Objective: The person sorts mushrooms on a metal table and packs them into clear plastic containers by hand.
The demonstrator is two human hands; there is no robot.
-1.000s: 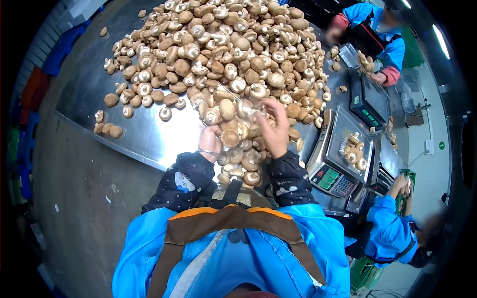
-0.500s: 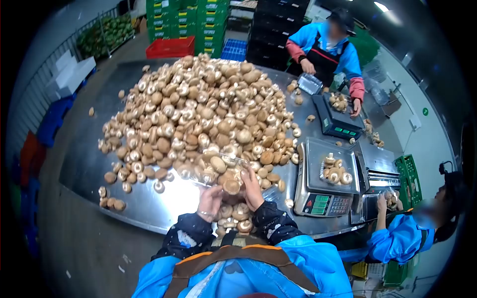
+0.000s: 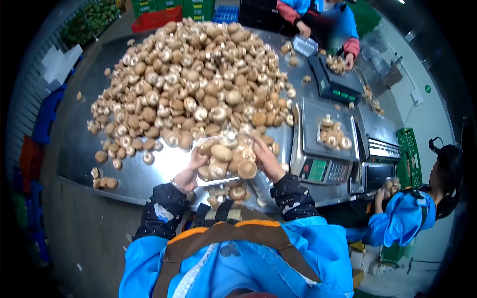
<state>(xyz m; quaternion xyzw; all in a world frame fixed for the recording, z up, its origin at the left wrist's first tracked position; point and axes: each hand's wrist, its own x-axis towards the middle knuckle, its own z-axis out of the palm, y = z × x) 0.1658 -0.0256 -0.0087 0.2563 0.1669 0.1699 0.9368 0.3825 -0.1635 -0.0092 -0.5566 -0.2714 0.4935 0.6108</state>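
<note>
A clear plastic tray (image 3: 217, 182) filled with brown mushrooms is held up between my two hands above the near edge of the metal table. My left hand (image 3: 191, 171) grips the tray's left side, and my right hand (image 3: 267, 160) holds its right side, fingers along the rim. Behind the tray rises a large pile of mushrooms (image 3: 198, 74). More loose mushrooms (image 3: 237, 192) lie just below the tray, close to my apron. To the right, a scale (image 3: 325, 170) bears another clear tray of mushrooms (image 3: 335, 134).
The metal table (image 3: 74, 159) carries a second scale (image 3: 338, 89) at the far right. One person in blue (image 3: 350, 22) stands beyond it, near an empty tray (image 3: 305, 45). Another person (image 3: 402, 213) is at the right, by a green crate (image 3: 409, 154). A red crate (image 3: 156, 19) stands behind the table.
My right hand has gone from among the mushrooms to the tray's right side. The tray is now lifted and more level. The view has shifted, and the person at the right handles mushrooms.
</note>
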